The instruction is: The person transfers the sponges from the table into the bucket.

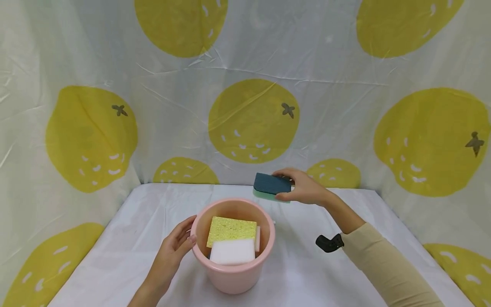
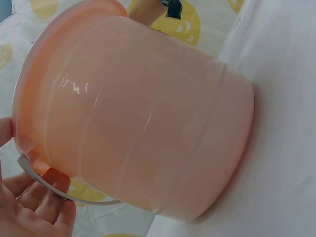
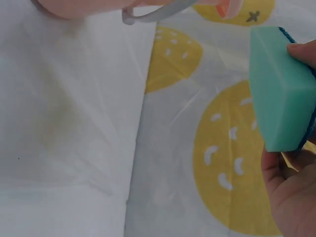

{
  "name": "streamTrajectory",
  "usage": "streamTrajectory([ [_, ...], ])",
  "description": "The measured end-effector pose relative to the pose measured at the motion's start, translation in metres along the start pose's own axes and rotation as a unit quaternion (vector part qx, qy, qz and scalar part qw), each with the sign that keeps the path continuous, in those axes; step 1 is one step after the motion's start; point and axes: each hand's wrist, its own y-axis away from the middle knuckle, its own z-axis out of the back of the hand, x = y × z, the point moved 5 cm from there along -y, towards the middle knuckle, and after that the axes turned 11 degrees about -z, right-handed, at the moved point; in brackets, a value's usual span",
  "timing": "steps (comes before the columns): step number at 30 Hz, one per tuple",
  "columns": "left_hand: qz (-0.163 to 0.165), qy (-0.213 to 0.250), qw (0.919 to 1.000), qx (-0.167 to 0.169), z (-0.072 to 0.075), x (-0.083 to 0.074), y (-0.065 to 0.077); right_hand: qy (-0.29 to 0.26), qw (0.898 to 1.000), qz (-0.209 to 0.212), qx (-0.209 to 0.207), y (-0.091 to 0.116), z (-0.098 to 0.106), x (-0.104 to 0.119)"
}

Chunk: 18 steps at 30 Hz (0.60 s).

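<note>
In the head view a pink bucket (image 1: 235, 277) stands upright on the white-covered table. My left hand (image 1: 168, 251) holds it at the left rim, thumb on the near side and fingers farther round, near the pale handle (image 2: 64, 195) in the left wrist view. Inside the bucket lie a yellow speckled sponge (image 1: 232, 229), a white sponge block (image 1: 232, 251) and, partly hidden, a pale pink piece (image 1: 258, 238). Up behind the bucket's right side, my right hand (image 1: 304, 187) grips a scouring sponge (image 1: 272, 183) by its edges, with dark scouring face up and mint-green foam (image 3: 279, 91) below.
White cloth covers the table (image 1: 307, 273). A lemon-print curtain (image 1: 176, 115) rises behind it and along both sides. A small black device (image 1: 330, 243) sits at the right forearm, by the beige sleeve (image 1: 383, 264).
</note>
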Motion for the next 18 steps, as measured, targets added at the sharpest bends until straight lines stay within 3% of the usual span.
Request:
streamTrajectory([
  [18, -0.005, -0.002, 1.0, 0.004, 0.001, 0.002, 0.0, 0.02, 0.993, 0.106, 0.048, 0.009, -0.021, 0.063],
])
